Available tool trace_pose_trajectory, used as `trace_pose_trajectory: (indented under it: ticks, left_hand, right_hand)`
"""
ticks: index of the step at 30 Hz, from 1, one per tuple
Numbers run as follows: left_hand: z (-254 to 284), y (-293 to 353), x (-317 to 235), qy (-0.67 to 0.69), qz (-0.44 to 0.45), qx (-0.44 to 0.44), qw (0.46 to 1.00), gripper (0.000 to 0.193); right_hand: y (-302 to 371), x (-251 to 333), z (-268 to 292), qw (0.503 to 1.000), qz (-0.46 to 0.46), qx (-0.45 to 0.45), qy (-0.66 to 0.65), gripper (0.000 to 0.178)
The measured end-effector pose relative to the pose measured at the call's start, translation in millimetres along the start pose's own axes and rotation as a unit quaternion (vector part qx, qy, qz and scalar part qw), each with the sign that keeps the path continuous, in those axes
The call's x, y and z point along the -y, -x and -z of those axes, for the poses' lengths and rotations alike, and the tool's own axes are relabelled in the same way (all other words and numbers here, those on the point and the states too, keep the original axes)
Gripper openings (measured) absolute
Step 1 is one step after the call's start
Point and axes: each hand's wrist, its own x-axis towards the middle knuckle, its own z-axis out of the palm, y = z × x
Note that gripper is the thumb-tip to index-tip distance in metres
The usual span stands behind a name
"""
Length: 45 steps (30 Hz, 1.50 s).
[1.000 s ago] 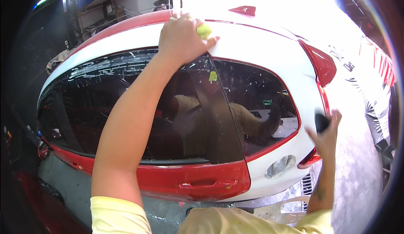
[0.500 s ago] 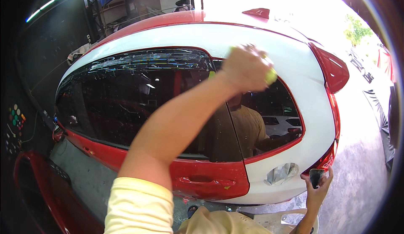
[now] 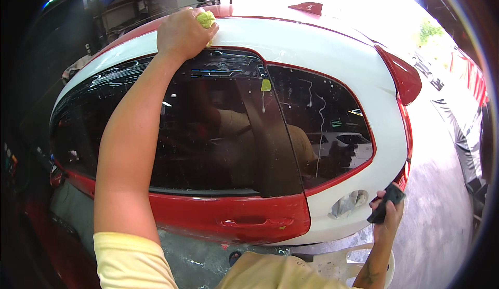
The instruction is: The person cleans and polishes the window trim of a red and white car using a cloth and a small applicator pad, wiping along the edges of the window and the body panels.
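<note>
My left hand [image 3: 182, 35] is closed around a wadded yellow-green cloth [image 3: 206, 20] and presses it to the pale primed strip [image 3: 244, 34] above the side windows of a red car. Its arm reaches up across the dark wet rear door window [image 3: 208, 128]. Down at the right, my right hand [image 3: 387, 213] grips a black sanding block [image 3: 387, 203] with a reddish edge, held off the car near the tail light [image 3: 403, 172]. White drips run down the small rear quarter window [image 3: 322, 107]. A yellow-green piece of tape [image 3: 265, 85] sticks to the window pillar.
Plastic film covers the round fuel-flap opening [image 3: 349, 205] in the primed rear panel. A red spoiler [image 3: 403, 76] juts out at the car's back. Below me stands a whitish plastic stool or chair [image 3: 332, 265]. Black sheeting [image 3: 457, 133] lies along the right side.
My left hand has moved left and up with the cloth, from above the quarter window to over the rear door. My right hand has turned, showing the block's long side.
</note>
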Motion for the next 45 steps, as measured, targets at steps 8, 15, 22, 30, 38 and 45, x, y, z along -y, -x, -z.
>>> trace_pose_trajectory:
  ticks: [8, 15, 22, 30, 38, 45]
  left_hand:
    - [-15, 3, 4, 0.054, -0.009, -0.040, 0.998, 0.058]
    - [-22, 5, 14, 0.082, -0.025, -0.070, 0.994, 0.053]
    - [-22, 2, 10, 0.103, -0.040, -0.092, 0.990, 0.051]
    - [-20, 2, 11, 0.101, -0.028, -0.081, 0.991, 0.053]
    - [-22, 1, 8, 0.088, -0.027, -0.079, 0.993, 0.052]
    - [-25, 1, 11, 0.086, -0.022, -0.102, 0.991, 0.054]
  right_hand:
    - [-88, 80, -132, 0.887, 0.186, 0.081, 0.414, 0.014]
    - [-185, 102, -245, 0.796, 0.354, 0.201, 0.448, 0.023]
    - [-234, 73, -300, 0.715, 0.389, 0.264, 0.516, 0.047]
    - [-229, 62, -323, 0.648, 0.397, 0.248, 0.601, 0.041]
    - [-224, 52, -326, 0.654, 0.416, 0.223, 0.591, 0.040]
    - [-210, 47, -336, 0.664, 0.423, 0.192, 0.586, 0.034]
